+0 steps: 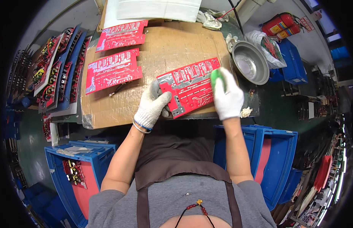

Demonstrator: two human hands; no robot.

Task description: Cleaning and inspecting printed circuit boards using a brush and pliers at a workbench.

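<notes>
A red circuit board (pixel 192 89) with silvery solder traces is held tilted over the near edge of the cardboard-covered table (pixel 176 45). My left hand (pixel 153 103), in a white knit glove, grips its left end, thumb on top and fingers partly hidden beneath. In my right hand (pixel 228 95), also gloved, is a green brush or scrubbing pad (pixel 216 78), pressed against the board's right end; its exact kind is mostly covered by my fingers. Two similar red boards, an upper one (pixel 121 36) and a lower one (pixel 113 71), lie solder side up at the table's left.
A metal bowl (pixel 250 62) stands right of the cardboard, near a plastic bag (pixel 265 47) and white gloves (pixel 208 19). Blue crates flank me, one left (pixel 79 150) and one right (pixel 277 133). Racked boards (pixel 64 72) stand at the far left; red fire extinguishers (pixel 281 24) are at the back right.
</notes>
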